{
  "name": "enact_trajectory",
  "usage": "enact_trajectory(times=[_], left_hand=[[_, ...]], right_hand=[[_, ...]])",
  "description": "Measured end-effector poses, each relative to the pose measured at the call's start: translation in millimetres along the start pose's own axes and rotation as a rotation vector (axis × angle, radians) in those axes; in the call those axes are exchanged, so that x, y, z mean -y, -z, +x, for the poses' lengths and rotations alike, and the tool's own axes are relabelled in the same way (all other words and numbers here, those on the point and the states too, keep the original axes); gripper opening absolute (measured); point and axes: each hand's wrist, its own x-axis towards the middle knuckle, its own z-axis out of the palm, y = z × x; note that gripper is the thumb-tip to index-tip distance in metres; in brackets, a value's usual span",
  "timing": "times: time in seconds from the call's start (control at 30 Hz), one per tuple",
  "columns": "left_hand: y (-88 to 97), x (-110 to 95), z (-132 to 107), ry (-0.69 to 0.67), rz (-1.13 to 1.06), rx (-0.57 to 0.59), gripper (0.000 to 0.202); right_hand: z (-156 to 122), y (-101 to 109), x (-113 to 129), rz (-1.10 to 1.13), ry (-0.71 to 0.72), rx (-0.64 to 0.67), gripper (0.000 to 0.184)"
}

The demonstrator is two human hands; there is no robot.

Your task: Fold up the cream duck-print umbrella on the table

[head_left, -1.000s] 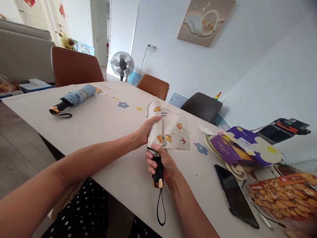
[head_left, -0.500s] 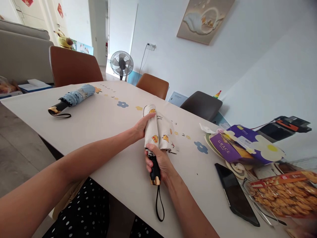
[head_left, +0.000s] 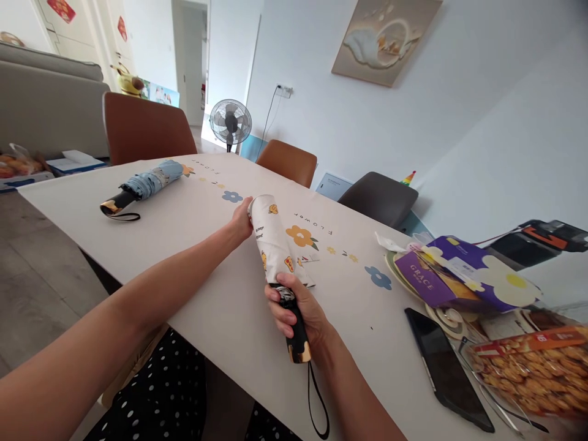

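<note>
A folded white umbrella (head_left: 271, 242) with small yellow and orange cartoon prints lies slanted over the tabletop. My right hand (head_left: 298, 309) is closed around the base of its cloth and the top of its black, gold-ended handle; a black wrist strap hangs down from there. At the upper left side of the cloth, my left hand (head_left: 242, 219) holds the rolled fabric, most of its fingers hidden behind it. One loose flap of cloth sticks out to the right above my right hand. Farther left lies a rolled blue umbrella (head_left: 154, 179) with a black and gold handle, touched by neither hand.
The pale table (head_left: 197, 269) has printed flowers. On its right are a black phone (head_left: 445, 367), a purple box (head_left: 454, 269), glasses and a pack of cookies (head_left: 542, 361). Chairs, including a brown one (head_left: 147, 131), stand along the far side; a fan (head_left: 230, 122) is behind.
The white umbrella has turned, its top swinging left and its handle end right. My left hand has shifted left with the top, its thumb now at the cloth's edge. A printed orange flower is uncovered.
</note>
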Motion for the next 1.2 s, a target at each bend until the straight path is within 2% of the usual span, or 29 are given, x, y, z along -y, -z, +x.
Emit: enact_trajectory(times=[0.07,0.1,0.27,0.5,0.7,0.77,0.87,0.97,1.1,1.13,1.2], left_hand=[[-8.2,-1.9,-10.3,-0.031,0.01,-0.06,0.031],[-12.4,-2.7,-15.8,-0.04,0.01,-0.05,0.03],[-23.7,-1.0,-31.1,-0.128,0.058,0.199,0.033],[-22.1,11.2,-32.4,-0.271,0.206,0.266,0.023],[-24.4,11.1,-42.1,-0.337,0.322,0.398,0.031],[-23.8,10.8,-41.4,-0.331,0.31,0.381,0.03],[-21.8,12.2,-36.4,-0.31,0.275,0.292,0.026],[-19.7,14.5,-32.6,-0.284,0.292,0.189,0.023],[-22.2,14.1,-37.0,-0.27,0.316,-0.003,0.019],[-24.6,13.7,-40.0,-0.271,0.312,-0.02,0.015],[-30.7,13.6,-47.5,-0.258,0.294,0.04,0.01]], right_hand=[[0.1,3.7,1.8,0.05,0.055,-0.005,0.032],[0.1,5.2,2.9,0.082,0.085,-0.017,0.03],[-1.3,8.4,7.6,0.228,0.19,-0.016,0.021],[-2.2,11.8,9.3,0.329,0.242,0.104,0.026],[-2.8,14.5,10.5,0.309,0.241,0.074,0.029],[-2.6,12.1,9.4,0.305,0.235,0.086,0.028],[-2.6,6.1,7.4,0.294,0.224,0.113,0.026],[-4.0,1.1,7.7,0.26,0.217,0.069,0.024],[-6.0,0.1,10.3,0.099,0.217,-0.141,0.032],[-5.8,0.2,10.3,0.047,0.227,-0.216,0.035],[-4.0,-0.3,8.9,-0.044,0.259,-0.367,0.035]])
